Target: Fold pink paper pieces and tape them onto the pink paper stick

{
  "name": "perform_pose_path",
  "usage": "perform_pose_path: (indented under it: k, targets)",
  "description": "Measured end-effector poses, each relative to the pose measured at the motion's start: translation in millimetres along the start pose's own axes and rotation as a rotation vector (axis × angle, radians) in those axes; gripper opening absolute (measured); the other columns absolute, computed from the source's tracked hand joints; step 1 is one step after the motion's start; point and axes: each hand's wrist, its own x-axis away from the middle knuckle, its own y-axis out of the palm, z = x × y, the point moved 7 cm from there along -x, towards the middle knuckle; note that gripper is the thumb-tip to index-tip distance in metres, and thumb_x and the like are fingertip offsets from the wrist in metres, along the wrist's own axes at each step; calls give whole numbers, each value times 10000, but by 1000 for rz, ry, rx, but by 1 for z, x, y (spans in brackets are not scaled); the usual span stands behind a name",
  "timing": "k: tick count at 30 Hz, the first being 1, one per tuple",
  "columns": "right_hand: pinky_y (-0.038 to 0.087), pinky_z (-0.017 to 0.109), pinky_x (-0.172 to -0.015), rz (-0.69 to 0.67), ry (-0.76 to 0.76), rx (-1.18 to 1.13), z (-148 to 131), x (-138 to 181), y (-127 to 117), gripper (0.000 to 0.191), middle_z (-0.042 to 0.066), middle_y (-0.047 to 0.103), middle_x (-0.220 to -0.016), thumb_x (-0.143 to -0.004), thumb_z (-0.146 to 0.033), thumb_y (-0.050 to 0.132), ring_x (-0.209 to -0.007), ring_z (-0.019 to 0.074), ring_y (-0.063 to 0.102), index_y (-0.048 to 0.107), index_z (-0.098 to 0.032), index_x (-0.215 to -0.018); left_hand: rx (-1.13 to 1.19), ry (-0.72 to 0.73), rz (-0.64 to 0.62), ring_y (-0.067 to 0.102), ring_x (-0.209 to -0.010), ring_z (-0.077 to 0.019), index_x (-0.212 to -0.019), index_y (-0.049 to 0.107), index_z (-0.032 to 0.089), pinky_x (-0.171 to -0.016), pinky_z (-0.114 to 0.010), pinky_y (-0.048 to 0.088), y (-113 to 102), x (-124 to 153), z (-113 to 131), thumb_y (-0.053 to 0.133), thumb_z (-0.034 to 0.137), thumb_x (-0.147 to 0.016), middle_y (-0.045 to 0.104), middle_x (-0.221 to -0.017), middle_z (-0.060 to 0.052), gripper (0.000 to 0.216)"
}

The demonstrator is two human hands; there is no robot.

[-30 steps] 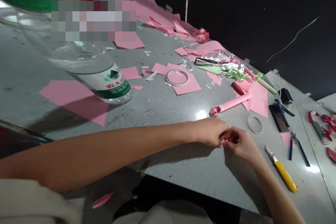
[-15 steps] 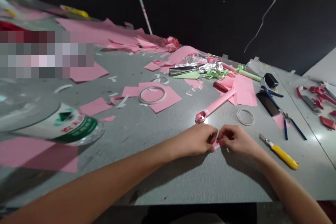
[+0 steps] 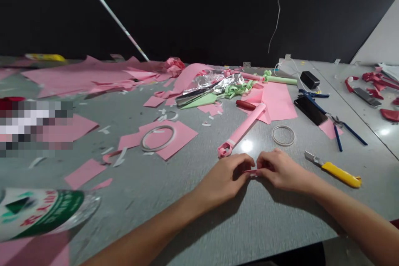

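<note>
Between my two hands, low over the grey table, is a small strip of pink paper (image 3: 251, 171) with a white edge. My left hand (image 3: 232, 172) pinches its left end between thumb and fingers. On the other end, the thumb and curled fingers of my right hand (image 3: 279, 169) close the same way. Most of the strip is hidden by the fingertips. Just beyond my left hand lies a rolled pink paper tube (image 3: 246, 126) with a looped paper end and a pale band. A roll of tape (image 3: 283, 135) rests past my right hand.
A yellow utility knife (image 3: 341, 174) lies at right, blade exposed, with pliers (image 3: 337, 133) and a phone (image 3: 310, 109) behind it. A bottle (image 3: 52, 212) lies at lower left. Another tape ring (image 3: 158, 138) sits on pink paper. Pink scraps and foil (image 3: 215, 85) line the back.
The view has turned and levelled, so the table's contents sit further left and the bottle lower. Both hands still pinch the pink strip, which now shows nearly edge-on.
</note>
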Motion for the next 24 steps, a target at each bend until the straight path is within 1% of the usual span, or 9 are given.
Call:
perform_pose_path:
  k: [3,5,7,9,11,15,18,20,24]
  targets:
    - [388,292,-660,66,146,-278,9,1,-3,89,-17,642,-743,-967,-130,701,-656,133,524,666,-180,-900,148,38,78,693,-813,-200,-972,725,197,-780,-330,532,-6,0,5,642,264,-989,769,-892,-39,108]
    - [387,274,-625,82,178,-396,10,1,-4,29,-6,662,-777,-961,-163,711,-676,136,533,699,-174,-985,187,58,144,701,-782,-195,-973,744,202,-755,-321,543,-10,2,6,653,285,-991,775,-868,-34,125]
    - [383,267,-621,47,160,-406,6,2,-2,71,-9,659,-770,-943,-191,738,-680,134,524,733,-172,-1011,198,60,202,697,-739,-188,-986,757,210,-725,-312,544,-14,4,4,670,276,-973,766,-822,-20,110]
    - [355,267,-601,-5,150,-391,4,3,2,55,-21,621,-707,-945,-214,734,-647,125,489,749,-170,-915,222,39,214,697,-720,-184,-1036,765,219,-708,-305,544,-14,5,0,699,247,-935,754,-792,-6,123]
    - [337,269,-577,-31,176,-447,4,4,4,201,-16,605,-662,-974,-272,717,-608,116,471,733,-163,-807,287,9,207,704,-724,-184,-1071,763,220,-702,-298,554,-12,6,-3,722,236,-906,746,-784,0,171]
    - [361,269,-543,-94,253,-657,9,6,9,368,43,700,-696,-978,-460,748,-575,119,531,743,-141,-794,389,-8,247,753,-803,-192,-1114,737,223,-757,-307,590,-14,8,-4,680,234,-940,786,-862,-18,183]
    - [386,256,-543,-112,234,-710,8,5,9,401,40,699,-709,-941,-523,793,-593,119,558,763,-138,-836,319,51,260,766,-821,-188,-1169,707,235,-807,-323,593,-13,11,5,646,212,-968,801,-882,-8,211]
    - [400,244,-522,-98,247,-764,9,5,10,432,30,693,-708,-926,-568,800,-569,110,559,759,-141,-874,314,75,257,771,-803,-186,-1188,669,238,-798,-320,594,-11,13,8,651,201,-971,799,-862,5,220]
    - [502,248,-546,-112,298,-888,9,5,19,485,42,724,-733,-864,-613,845,-579,130,646,726,-143,-870,356,105,367,765,-780,-171,-1110,604,239,-770,-291,597,-13,15,5,680,189,-976,768,-836,23,162]
